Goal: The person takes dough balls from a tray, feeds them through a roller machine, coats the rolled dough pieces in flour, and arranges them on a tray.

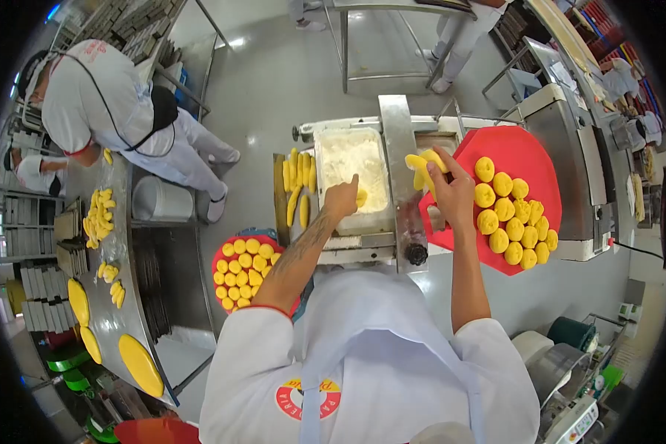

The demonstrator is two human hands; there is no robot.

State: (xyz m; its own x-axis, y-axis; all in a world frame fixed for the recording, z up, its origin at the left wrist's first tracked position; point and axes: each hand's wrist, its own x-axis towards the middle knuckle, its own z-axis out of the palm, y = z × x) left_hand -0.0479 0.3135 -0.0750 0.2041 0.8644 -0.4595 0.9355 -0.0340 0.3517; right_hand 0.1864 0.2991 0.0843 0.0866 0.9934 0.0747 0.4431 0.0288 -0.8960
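Observation:
My left hand (342,200) is over a white tray (320,159) of flour (351,159), its index finger pointing forward. A small piece of yellow dough (361,197) shows at its thumb side and appears gripped; the other fingers are partly hidden. To the right of the metal bar (397,148), my right hand (453,191) is closed around flattened yellow dough strips (423,161), whose ends stick out to the left. Beside it, a red board (525,152) bears several round dough pieces (505,209). Long dough rolls (304,211) lie left of the flour tray.
A second red tray (220,257) of dough rounds is at lower left, under my left forearm. Further left, a steel table (137,296) carries dough pieces and large yellow slabs (140,365). A co-worker (118,96) leans over it. A steel machine (570,170) stands at right.

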